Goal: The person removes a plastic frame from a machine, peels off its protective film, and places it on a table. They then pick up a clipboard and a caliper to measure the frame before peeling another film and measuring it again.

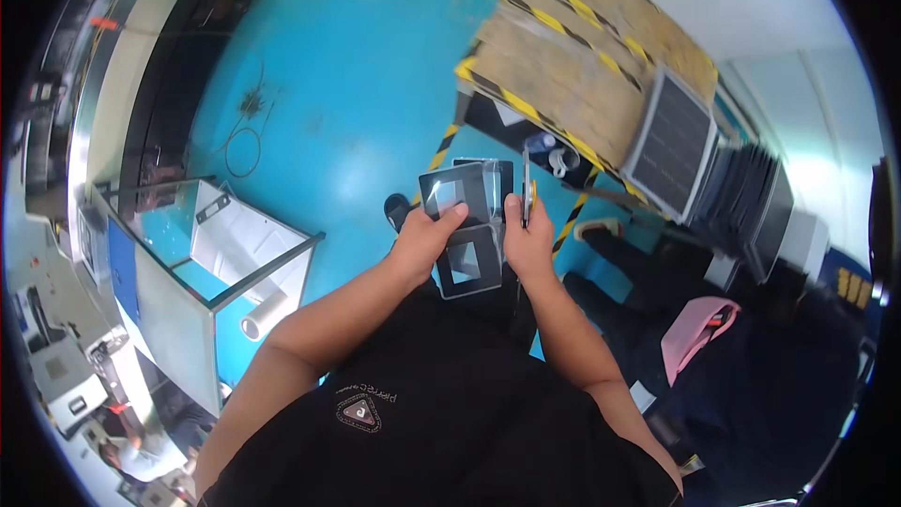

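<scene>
We hold a stack of dark frames in front of our chest, above the blue floor. Its long axis runs away from us, slightly tilted. Our left hand clamps the stack's left edge, thumb across the top frame; our right hand closes on the right edge, pinching a thin blade-like tool upright beside it. Both hands touch the stack. The frames are flat, dark-rimmed, with pale square windows.
</scene>
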`<act>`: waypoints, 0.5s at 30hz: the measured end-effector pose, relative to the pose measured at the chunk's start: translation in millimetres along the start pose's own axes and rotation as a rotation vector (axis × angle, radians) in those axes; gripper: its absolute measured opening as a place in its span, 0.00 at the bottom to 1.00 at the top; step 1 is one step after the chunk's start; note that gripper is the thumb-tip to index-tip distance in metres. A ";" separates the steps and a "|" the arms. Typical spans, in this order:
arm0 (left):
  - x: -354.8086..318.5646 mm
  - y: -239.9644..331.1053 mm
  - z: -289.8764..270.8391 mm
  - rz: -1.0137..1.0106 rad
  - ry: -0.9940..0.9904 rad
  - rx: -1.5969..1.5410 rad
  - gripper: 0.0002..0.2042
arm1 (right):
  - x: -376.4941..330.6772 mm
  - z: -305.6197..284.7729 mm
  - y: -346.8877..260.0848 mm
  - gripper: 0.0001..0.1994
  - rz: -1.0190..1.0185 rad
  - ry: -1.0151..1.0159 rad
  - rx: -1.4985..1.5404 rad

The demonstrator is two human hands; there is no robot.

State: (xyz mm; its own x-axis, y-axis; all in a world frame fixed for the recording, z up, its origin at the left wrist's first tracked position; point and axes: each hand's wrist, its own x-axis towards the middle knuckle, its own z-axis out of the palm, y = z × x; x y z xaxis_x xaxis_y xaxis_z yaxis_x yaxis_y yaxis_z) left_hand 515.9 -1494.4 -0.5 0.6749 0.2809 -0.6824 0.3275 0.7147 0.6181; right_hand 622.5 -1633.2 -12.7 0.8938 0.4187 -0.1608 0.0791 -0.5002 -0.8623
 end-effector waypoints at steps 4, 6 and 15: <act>-10.5 70.6 -76.1 0.105 -0.044 -0.029 0.14 | 29.9 90.2 -83.5 0.08 -0.140 0.020 0.008; -17.2 98.1 -113.3 0.170 -0.033 0.025 0.14 | 48.7 134.4 -122.3 0.08 -0.208 -0.038 -0.008; -13.8 203.6 -240.8 0.484 0.212 -0.149 0.14 | 139.5 295.7 -255.2 0.08 -0.517 -0.379 -0.069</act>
State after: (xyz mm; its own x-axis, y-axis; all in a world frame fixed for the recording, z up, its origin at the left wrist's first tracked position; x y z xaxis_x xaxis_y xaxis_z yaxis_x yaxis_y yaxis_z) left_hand 414.0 -1198.5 40.8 0.5721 0.7119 -0.4074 -0.0946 0.5507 0.8294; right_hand 596.5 -1223.0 42.9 0.5156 0.8513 0.0973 0.4973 -0.2048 -0.8430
